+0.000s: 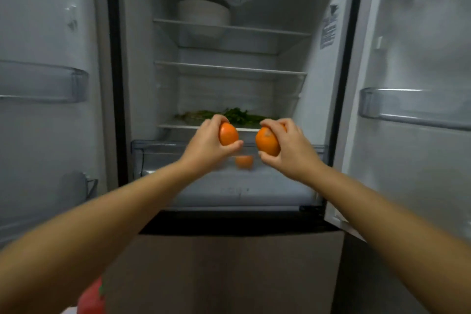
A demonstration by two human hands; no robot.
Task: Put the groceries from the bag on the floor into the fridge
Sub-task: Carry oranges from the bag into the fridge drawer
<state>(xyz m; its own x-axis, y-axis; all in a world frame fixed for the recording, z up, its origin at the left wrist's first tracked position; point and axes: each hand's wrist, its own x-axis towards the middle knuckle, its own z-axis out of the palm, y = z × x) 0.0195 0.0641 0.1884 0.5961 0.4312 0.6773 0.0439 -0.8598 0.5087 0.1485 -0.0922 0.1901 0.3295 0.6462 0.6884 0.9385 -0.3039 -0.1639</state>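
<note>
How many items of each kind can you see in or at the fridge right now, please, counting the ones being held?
Oranges: 3, one in the left hand at, one in the right hand at, one in the drawer
Bunches of leafy greens: 1
Stacks of white bowls: 1
Total: 5

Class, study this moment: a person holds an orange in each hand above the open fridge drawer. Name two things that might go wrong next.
1. Both hands are full: the left hand and right hand each grip an orange, so neither could catch a slip.
2. Released from this height, either might strike and bruise the orange in the drawer, or bounce off the drawer's front rim onto the floor.
</note>
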